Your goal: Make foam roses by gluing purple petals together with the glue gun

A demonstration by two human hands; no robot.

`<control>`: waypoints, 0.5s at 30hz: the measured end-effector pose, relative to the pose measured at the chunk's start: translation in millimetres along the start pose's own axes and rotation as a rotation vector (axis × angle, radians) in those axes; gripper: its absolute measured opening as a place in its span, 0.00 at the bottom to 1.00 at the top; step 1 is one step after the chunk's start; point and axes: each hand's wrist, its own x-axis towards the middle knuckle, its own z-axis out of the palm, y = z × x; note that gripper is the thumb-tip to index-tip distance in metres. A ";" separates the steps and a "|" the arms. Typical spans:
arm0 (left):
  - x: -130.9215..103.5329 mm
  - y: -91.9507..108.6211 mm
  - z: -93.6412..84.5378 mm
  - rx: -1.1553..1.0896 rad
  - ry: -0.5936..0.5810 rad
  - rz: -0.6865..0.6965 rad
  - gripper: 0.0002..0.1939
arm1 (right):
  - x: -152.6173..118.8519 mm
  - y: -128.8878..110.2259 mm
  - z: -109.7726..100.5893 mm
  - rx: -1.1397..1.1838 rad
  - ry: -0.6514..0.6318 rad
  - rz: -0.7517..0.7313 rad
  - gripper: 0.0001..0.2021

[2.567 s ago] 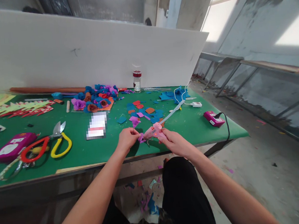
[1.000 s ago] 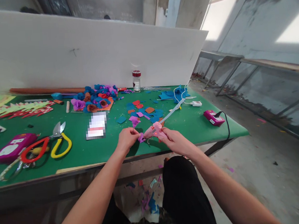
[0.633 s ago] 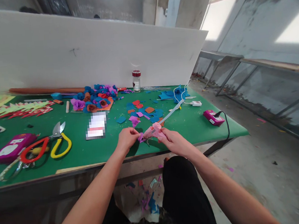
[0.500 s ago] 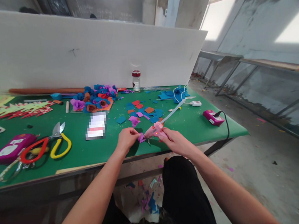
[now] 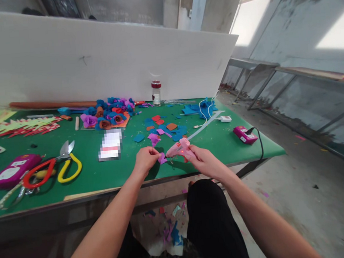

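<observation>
Near the table's front edge, my left hand (image 5: 147, 159) pinches a small purple paper piece (image 5: 162, 158). My right hand (image 5: 203, 158) is wrapped round a pink glue gun (image 5: 178, 147), whose tip points left, close to the purple piece. A long translucent glue stick (image 5: 204, 125) sticks out of the gun's back, up and to the right. A purple paper flower (image 5: 154, 139) shows just above my left fingers. Behind lie blue, red and brown paper pieces (image 5: 172, 126).
On the green table (image 5: 89, 180) are scissors (image 5: 40, 172), a magenta box (image 5: 15, 170), a pile of paper flowers (image 5: 110, 112), a jar (image 5: 156, 93) and a second magenta box (image 5: 245, 135) with a cord. A white board (image 5: 108, 62) stands behind.
The glue gun has tilted, its glue stick now lying lower and further right. My right hand has shifted slightly right. My left hand has hardly moved.
</observation>
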 end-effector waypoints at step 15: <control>0.0 0.1 -0.6 0.013 -0.005 0.015 0.04 | 5.0 -4.5 15.1 -0.081 -0.061 -0.011 0.06</control>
